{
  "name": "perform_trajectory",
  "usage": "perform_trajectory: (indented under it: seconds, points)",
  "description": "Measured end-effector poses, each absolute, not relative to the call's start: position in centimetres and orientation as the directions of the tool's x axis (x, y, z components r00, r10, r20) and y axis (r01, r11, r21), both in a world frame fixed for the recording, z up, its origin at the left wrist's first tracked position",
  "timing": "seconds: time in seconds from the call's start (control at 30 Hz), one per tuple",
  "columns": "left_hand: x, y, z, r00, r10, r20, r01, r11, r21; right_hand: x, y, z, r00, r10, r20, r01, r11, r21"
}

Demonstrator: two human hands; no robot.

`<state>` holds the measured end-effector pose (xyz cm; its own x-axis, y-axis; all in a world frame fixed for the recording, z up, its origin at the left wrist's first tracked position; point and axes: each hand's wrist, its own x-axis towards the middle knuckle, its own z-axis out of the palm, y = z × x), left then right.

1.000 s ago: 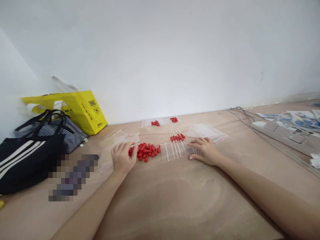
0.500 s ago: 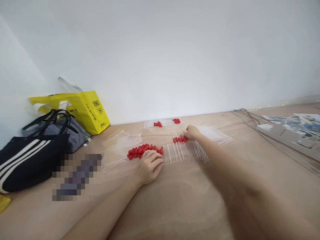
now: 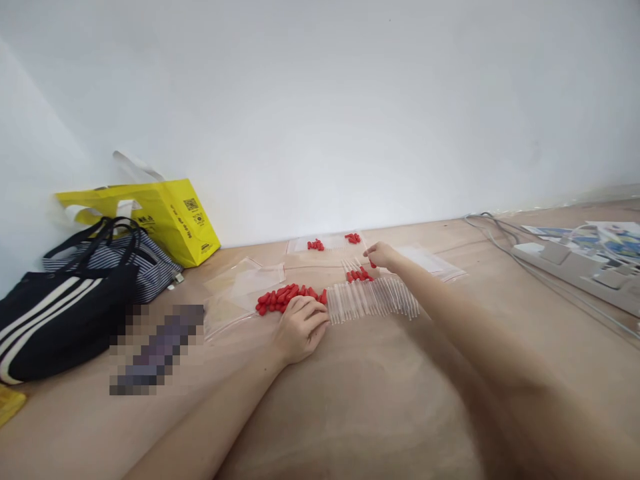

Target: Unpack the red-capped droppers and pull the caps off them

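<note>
My left hand (image 3: 300, 327) rests on the wooden table (image 3: 380, 413) with its fingers curled, just in front of a heap of small red caps (image 3: 285, 297); I cannot see whether it holds one. A row of clear thin tubes (image 3: 373, 301) lies to its right. My right hand (image 3: 383, 255) reaches far across the row and pinches a red-capped tube at a small group of capped tubes (image 3: 356, 272). Behind them lie clear zip bags, one bag (image 3: 330, 244) holding a few red caps.
A yellow bag (image 3: 160, 217) and a black striped bag (image 3: 65, 307) stand at the left by the white wall. More clear bags (image 3: 240, 283) lie left of the caps. A white power strip (image 3: 575, 270) with cables and printed papers (image 3: 610, 240) lies at the right.
My left hand moved from the left end of the red caps to the near side of the heap. My right hand left the clear tubes, reached back to the capped ones and lifted one.
</note>
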<state>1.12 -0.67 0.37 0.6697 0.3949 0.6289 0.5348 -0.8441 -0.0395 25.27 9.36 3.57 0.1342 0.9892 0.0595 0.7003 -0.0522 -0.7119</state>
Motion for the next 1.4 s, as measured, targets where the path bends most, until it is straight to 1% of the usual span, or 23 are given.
perform_trajectory:
  seconds: [0.07, 0.13, 0.17, 0.23, 0.27, 0.3, 0.37, 0.47, 0.53, 0.57, 0.6, 0.63, 0.67, 0.73, 0.8, 0.83, 0.9, 0.97, 1.07, 1.27, 1.4]
  points:
    - [1.2, -0.7, 0.3, 0.664, 0.403, 0.63, 0.544, -0.838, -0.037, 26.0, 7.3, 3.7, 0.076, 0.995, 0.071, 0.643, 0.006, -0.766]
    - [1.4, -0.7, 0.2, 0.644, 0.418, 0.641, 0.565, -0.825, -0.03, 26.2, 4.8, 3.2, 0.031, 0.992, 0.126, 0.569, 0.086, -0.818]
    - [1.6, -0.8, 0.2, 0.627, 0.429, 0.65, 0.581, -0.813, -0.024, 26.1, 3.4, 2.7, -0.009, 0.982, 0.186, 0.429, 0.172, -0.887]
    - [2.2, -1.1, 0.1, 0.587, 0.453, 0.67, 0.616, -0.788, -0.007, 25.3, 0.9, 1.5, -0.091, 0.956, 0.278, 0.176, 0.29, -0.941]
    - [2.6, -1.3, 0.0, 0.572, 0.464, 0.676, 0.628, -0.778, 0.002, 24.7, -0.2, 0.9, -0.115, 0.951, 0.287, 0.095, 0.298, -0.95]
    - [2.9, -1.5, 0.0, 0.566, 0.47, 0.678, 0.632, -0.775, 0.01, 24.1, -1.1, 0.3, -0.121, 0.952, 0.282, 0.05, 0.289, -0.956]
    - [3.5, -1.8, -0.2, 0.577, 0.465, 0.672, 0.613, -0.79, 0.02, 22.8, -2.4, -0.7, -0.13, 0.951, 0.28, 0.006, 0.284, -0.959]
    - [4.0, -1.8, -0.4, 0.586, 0.457, 0.67, 0.592, -0.805, 0.032, 21.8, -3.0, -1.3, -0.205, 0.949, 0.241, -0.027, 0.241, -0.97]
    - [3.9, -1.6, -0.5, 0.569, 0.463, 0.68, 0.608, -0.793, 0.032, 22.1, -2.9, -1.4, -0.23, 0.94, 0.254, 0.022, 0.266, -0.964]
    - [3.7, -1.5, -0.5, 0.562, 0.465, 0.684, 0.617, -0.786, 0.027, 22.5, -2.9, -1.4, -0.222, 0.929, 0.296, 0.079, 0.32, -0.944]
    - [3.6, -1.4, -0.5, 0.559, 0.464, 0.687, 0.624, -0.781, 0.021, 23.0, -2.8, -1.4, -0.212, 0.907, 0.363, 0.152, 0.397, -0.905]
    - [3.4, -1.3, -0.5, 0.558, 0.46, 0.691, 0.627, -0.779, 0.013, 23.6, -2.8, -1.4, -0.212, 0.87, 0.446, 0.24, 0.489, -0.839]
    - [3.3, -1.2, -0.4, 0.559, 0.455, 0.693, 0.627, -0.779, 0.005, 24.0, -2.8, -1.5, -0.23, 0.813, 0.535, 0.334, 0.582, -0.741]
    - [3.2, -1.2, -0.4, 0.569, 0.438, 0.696, 0.62, -0.784, -0.014, 24.6, -2.9, -1.6, -0.321, 0.659, 0.68, 0.499, 0.728, -0.47]
    - [3.3, -1.3, -0.3, 0.585, 0.412, 0.699, 0.604, -0.796, -0.037, 24.5, -2.8, -1.9, -0.429, 0.506, 0.749, 0.599, 0.78, -0.183]
    - [3.3, -1.3, -0.4, 0.593, 0.397, 0.7, 0.595, -0.802, -0.049, 24.2, -2.8, -2.0, -0.47, 0.446, 0.762, 0.625, 0.778, -0.07]
    - [3.5, -1.3, -0.4, 0.602, 0.373, 0.706, 0.583, -0.81, -0.069, 23.6, -2.6, -2.3, -0.519, 0.364, 0.773, 0.645, 0.76, 0.075]
    - [3.5, -1.3, -0.6, 0.61, 0.357, 0.707, 0.573, -0.815, -0.084, 23.2, -2.5, -2.6, -0.539, 0.316, 0.781, 0.65, 0.746, 0.146]
    - [3.4, -1.0, -0.7, 0.63, 0.348, 0.694, 0.562, -0.821, -0.099, 23.2, -2.4, -2.7, -0.553, 0.285, 0.783, 0.64, 0.747, 0.18]
    - [3.2, -1.0, -0.8, 0.664, 0.358, 0.656, 0.554, -0.826, -0.11, 23.7, -2.5, -2.7, -0.582, 0.267, 0.768, 0.598, 0.781, 0.182]
    - [3.0, -1.1, -0.7, 0.687, 0.356, 0.634, 0.55, -0.825, -0.132, 23.8, -2.4, -2.8, -0.581, 0.279, 0.764, 0.588, 0.793, 0.158]
